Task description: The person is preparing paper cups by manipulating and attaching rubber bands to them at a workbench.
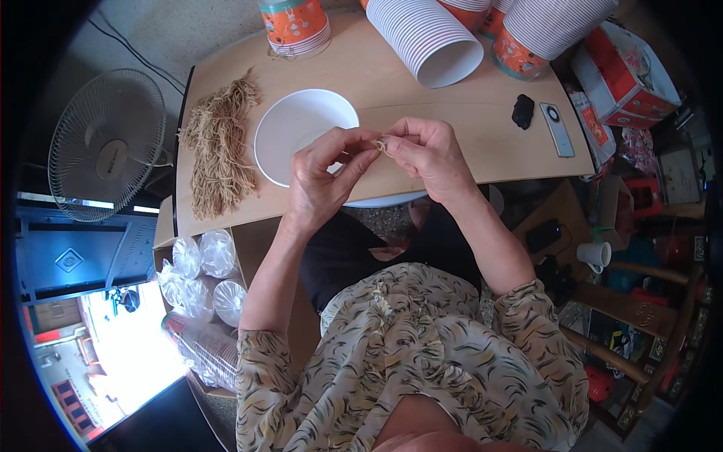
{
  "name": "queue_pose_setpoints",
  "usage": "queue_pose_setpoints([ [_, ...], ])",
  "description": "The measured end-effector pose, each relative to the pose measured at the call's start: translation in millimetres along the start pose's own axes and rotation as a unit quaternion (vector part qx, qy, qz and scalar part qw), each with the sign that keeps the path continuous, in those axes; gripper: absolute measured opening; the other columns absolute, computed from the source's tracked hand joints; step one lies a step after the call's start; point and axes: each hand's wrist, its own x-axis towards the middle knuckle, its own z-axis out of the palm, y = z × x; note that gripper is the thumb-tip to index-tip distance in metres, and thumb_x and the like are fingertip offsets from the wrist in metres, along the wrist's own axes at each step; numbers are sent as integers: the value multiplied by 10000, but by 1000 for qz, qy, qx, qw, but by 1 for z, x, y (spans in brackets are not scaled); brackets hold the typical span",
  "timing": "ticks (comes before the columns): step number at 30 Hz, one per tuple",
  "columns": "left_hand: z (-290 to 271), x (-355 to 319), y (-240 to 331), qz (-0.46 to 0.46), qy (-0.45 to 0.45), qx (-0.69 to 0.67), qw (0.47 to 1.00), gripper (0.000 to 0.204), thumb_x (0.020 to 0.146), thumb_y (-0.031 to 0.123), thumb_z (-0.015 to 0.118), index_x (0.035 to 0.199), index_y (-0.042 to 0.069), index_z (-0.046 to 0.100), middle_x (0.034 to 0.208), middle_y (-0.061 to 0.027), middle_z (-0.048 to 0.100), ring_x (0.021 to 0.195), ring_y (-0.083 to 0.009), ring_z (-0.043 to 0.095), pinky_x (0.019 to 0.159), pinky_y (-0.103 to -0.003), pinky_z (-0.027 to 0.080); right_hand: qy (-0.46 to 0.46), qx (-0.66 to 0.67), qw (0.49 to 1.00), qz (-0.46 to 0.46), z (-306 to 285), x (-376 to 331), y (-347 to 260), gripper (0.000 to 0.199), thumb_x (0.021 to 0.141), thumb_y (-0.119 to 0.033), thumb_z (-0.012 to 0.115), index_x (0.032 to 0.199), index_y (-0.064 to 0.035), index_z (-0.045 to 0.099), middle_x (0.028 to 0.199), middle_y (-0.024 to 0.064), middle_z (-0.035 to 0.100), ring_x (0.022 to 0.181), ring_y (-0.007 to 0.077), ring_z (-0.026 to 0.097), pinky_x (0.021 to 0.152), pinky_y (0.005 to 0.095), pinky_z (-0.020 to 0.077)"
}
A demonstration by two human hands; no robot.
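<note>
My left hand (329,169) and my right hand (434,157) meet above the near edge of the table, fingertips nearly touching. Both are closed in a pinch on a short bit of tan twine (381,145), mostly hidden by the fingers. Just left of them, partly behind my left hand, lies a round white bowl (282,124); I make out nothing inside it. Further left is a bundle of tan twine strands (222,147), knotted in places and spread along the table's left side.
Stacked paper buckets (422,38) lie along the far side of the brown table (361,68), with an orange printed stack (297,30) upright. A phone (556,129) and a black object (523,111) are at right. A fan (105,147) and a box of bagged cups (199,279) stand left.
</note>
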Motion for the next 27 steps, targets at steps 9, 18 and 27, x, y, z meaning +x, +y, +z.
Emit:
queue_pose_setpoints([
  [9,-2,-5,-5,76,15,88,993,166,838,-15,776,991,14,720,869,-55,715,754,-123,693,636,-257,550,-6,-59,998,4,1,0,3,109,927,-96,680,937,12,671,707,-40,565,546,8,385,460,190,264],
  [18,-12,-3,-3,-45,-31,65,996,116,900,55,744,986,-5,694,815,-63,699,713,-117,669,643,-269,538,-30,11,997,73,-4,-4,-3,152,947,-144,678,966,8,671,654,-80,474,522,0,348,454,185,239],
  [27,-30,5,5,-242,-108,-223,938,129,997,111,652,1043,-10,641,1023,-86,708,880,-97,651,771,-219,537,65,-167,961,-211,-3,-7,12,108,935,-104,699,1012,-29,691,770,-55,560,623,9,434,559,187,342],
])
